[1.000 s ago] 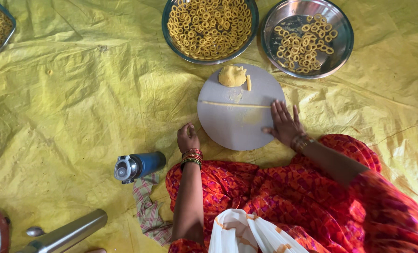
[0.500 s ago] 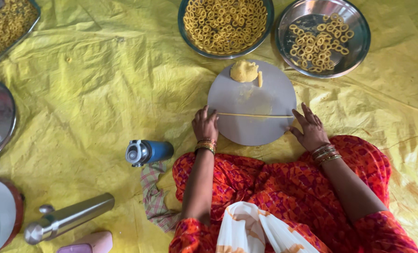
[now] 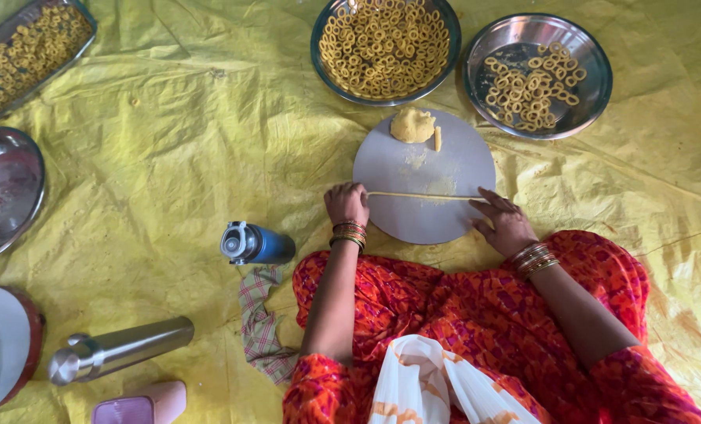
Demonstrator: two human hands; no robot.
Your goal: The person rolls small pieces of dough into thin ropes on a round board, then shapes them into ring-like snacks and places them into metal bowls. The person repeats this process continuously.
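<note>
A round grey board (image 3: 425, 169) lies on the yellow sheet in front of me. Across it stretches a thin rope of yellow dough (image 3: 421, 195). My left hand (image 3: 346, 202) rests with fingers curled on the rope's left end. My right hand (image 3: 505, 221) lies flat on its right end, at the board's edge. A lump of dough (image 3: 412, 125) and a small short piece (image 3: 438, 138) sit at the board's far side.
A bowl full of dough rings (image 3: 386, 47) and a steel plate with fewer rings (image 3: 536, 74) stand beyond the board. A tray of rings (image 3: 22, 55) is far left. A blue bottle (image 3: 256, 244), checked cloth (image 3: 260, 322), steel flask (image 3: 119, 349) and steel plate (image 3: 1, 192) lie left.
The dough rope has grown longer as my hands moved apart along it. The view has shifted, showing more of the items at the left.
</note>
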